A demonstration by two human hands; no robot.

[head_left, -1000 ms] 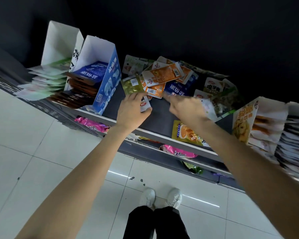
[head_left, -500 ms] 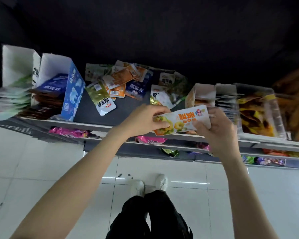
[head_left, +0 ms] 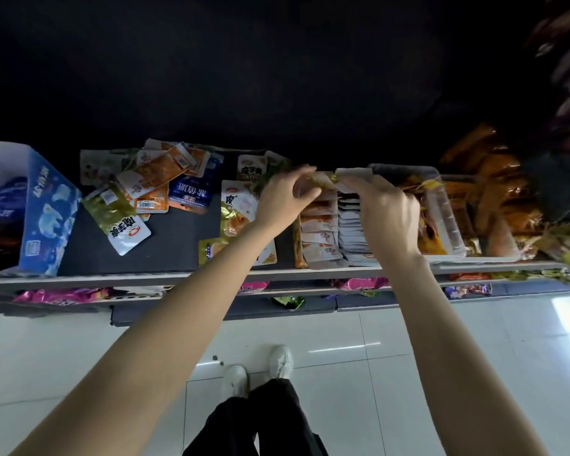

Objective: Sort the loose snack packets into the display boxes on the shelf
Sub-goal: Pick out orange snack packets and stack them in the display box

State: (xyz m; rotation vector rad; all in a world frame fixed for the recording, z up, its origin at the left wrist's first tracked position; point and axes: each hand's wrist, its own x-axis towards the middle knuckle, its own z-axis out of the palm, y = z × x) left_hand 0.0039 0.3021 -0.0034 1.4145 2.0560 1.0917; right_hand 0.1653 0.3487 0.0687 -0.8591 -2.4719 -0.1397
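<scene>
Head view, looking down along both bare forearms to a shelf [head_left: 277,274] of snacks. Both hands are raised over the back of a display box [head_left: 320,238] filled with upright orange-and-white packets. The left hand [head_left: 285,200] has its fingers curled, thumb and fingertips pinching one end of a snack packet [head_left: 326,179]; the right hand [head_left: 387,213] has its fingers bent over the other end of the same packet, gripping it. The packet is held edge-on above the rear of the box, and its print is too blurred to read. Just right of this box stands a row of grey-white packets [head_left: 352,232], then a clear plastic tray [head_left: 448,222] holding orange bags. Left of the hands, loose packets [head_left: 165,179] lie in a scattered pile on the dark shelf surface, with a green-and-white packet [head_left: 122,222] lying apart at the front. At far left stands a blue display box [head_left: 48,215]. Pink packets [head_left: 60,296] show on the shelf below. White shoes [head_left: 257,370] stand on the pale tiled floor [head_left: 474,357].
</scene>
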